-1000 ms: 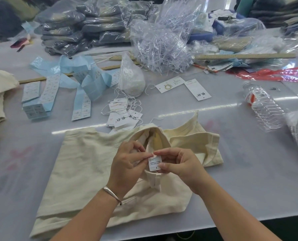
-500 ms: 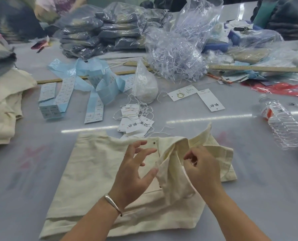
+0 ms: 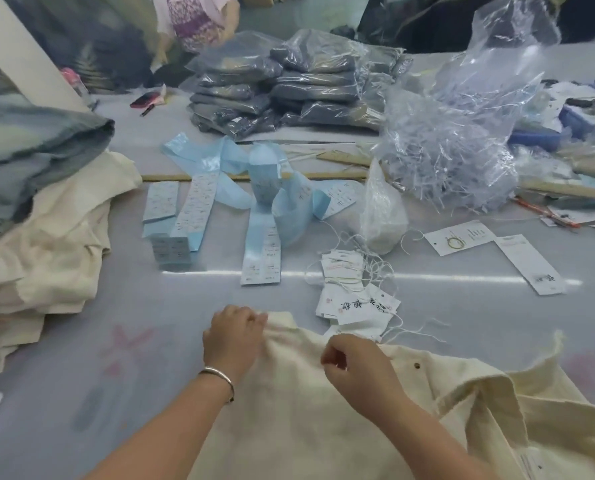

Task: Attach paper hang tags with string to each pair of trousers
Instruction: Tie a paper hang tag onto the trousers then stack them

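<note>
- My left hand (image 3: 235, 336) grips the far edge of the cream trousers (image 3: 299, 420), fingers curled over the cloth at its upper left corner.
- My right hand (image 3: 353, 363) sits on the same edge just to the right, fingers curled in; it seems to pinch the cloth, though I cannot see what lies under the fingertips.
- The trousers lie flat on the grey table (image 3: 116, 368) right in front of me, their waistband flapped open on the right.
- The pile of paper hang tags (image 3: 353, 299) with loose white string lies just past the trousers, between my hands and a small white bag (image 3: 381, 216).
- Two more tags (image 3: 497, 251) lie apart to the right.
- Blue label strips (image 3: 254, 188) sprawl further back, left of the bag.
- A heap of folded cream and grey clothes (image 3: 39, 230) stands at the left.
- Bagged dark garments (image 3: 289, 84) and a clear bag of plastic fasteners (image 3: 455, 157) crowd the far side.
</note>
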`<state>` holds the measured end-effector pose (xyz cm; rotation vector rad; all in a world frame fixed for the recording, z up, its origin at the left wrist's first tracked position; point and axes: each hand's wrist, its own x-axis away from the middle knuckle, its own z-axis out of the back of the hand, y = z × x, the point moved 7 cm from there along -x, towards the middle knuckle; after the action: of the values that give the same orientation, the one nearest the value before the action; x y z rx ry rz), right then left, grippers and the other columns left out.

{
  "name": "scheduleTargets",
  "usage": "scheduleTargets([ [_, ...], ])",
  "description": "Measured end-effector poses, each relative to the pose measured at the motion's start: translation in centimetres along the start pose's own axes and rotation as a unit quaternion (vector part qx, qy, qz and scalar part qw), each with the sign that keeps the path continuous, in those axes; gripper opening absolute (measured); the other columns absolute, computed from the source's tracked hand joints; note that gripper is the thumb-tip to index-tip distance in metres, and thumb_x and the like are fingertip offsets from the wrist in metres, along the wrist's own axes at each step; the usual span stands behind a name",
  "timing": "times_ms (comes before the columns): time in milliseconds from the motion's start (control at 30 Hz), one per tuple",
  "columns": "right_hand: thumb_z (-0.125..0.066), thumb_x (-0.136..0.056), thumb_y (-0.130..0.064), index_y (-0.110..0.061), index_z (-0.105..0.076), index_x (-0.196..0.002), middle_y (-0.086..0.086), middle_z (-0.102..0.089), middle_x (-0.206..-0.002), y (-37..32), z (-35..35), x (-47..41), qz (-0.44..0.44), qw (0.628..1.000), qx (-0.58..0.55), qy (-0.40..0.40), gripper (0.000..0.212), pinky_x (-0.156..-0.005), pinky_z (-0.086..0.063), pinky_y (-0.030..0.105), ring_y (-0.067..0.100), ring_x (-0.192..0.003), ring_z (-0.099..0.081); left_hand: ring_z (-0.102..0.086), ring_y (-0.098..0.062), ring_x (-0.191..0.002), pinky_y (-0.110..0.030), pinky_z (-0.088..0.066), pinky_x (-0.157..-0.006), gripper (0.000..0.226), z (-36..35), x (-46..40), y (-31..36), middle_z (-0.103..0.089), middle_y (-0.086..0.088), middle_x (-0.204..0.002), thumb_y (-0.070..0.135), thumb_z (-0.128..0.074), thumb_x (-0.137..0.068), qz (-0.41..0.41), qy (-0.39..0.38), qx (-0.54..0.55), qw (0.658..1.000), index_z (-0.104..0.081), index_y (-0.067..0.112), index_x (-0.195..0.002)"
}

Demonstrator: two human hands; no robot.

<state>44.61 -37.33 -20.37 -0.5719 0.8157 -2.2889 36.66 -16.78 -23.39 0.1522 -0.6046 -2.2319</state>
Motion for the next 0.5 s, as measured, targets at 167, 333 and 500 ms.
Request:
scheduleTargets([
  [167, -0.059, -0.074, -0.014, -0.027, -0.057, -0.069, -0.007, -0.062, -0.071, -1.6, -3.0, -7.4, -0.046, 0.999, 0.000, -0.007, 0.015, -0.069, -0.045, 0.027, 0.011, -0.072, -0.056, -0.042, -0.032, -0.122, -0.040, -0.040, -0.096, 0.070, 0.5, -9.3, -0.6, -0.048, -0.012, -0.128, 0.053, -0.070, -0.080, 0.051, 0.036, 0.060, 0.996, -0.046, 0.017, -0.134],
  [333, -0.060, -0.077, -0.010, -0.029, -0.057, -0.068, -0.012, -0.063, -0.069, -2.8, -3.9, -12.9, -0.074, 0.996, -0.051, 0.029, 0.021, -0.072, -0.047, 0.026, 0.007, -0.072, -0.058, -0.046, -0.033, -0.123, -0.040, -0.045, -0.093, 0.109, -1.7, -14.5, -0.4, -0.049, -0.013, -0.129, 0.048, -0.081, -0.070, 0.063, -0.060, 0.018, 0.996, -0.015, 0.017, -0.150],
  [500, -0.061, -0.080, -0.008, -0.026, -0.062, -0.078, -0.011, -0.063, -0.073, -4.0, -3.1, -16.5, -0.074, 0.988, -0.088, 0.100, 0.018, -0.067, -0.044, 0.023, 0.007, -0.069, -0.056, -0.066, -0.017, -0.087, -0.028, -0.050, -0.073, 0.045, -2.0, -15.8, -2.1, -0.065, 0.008, -0.086, 0.019, -0.081, -0.073, 0.089, -0.075, 0.228, 0.967, -0.056, 0.014, -0.110],
])
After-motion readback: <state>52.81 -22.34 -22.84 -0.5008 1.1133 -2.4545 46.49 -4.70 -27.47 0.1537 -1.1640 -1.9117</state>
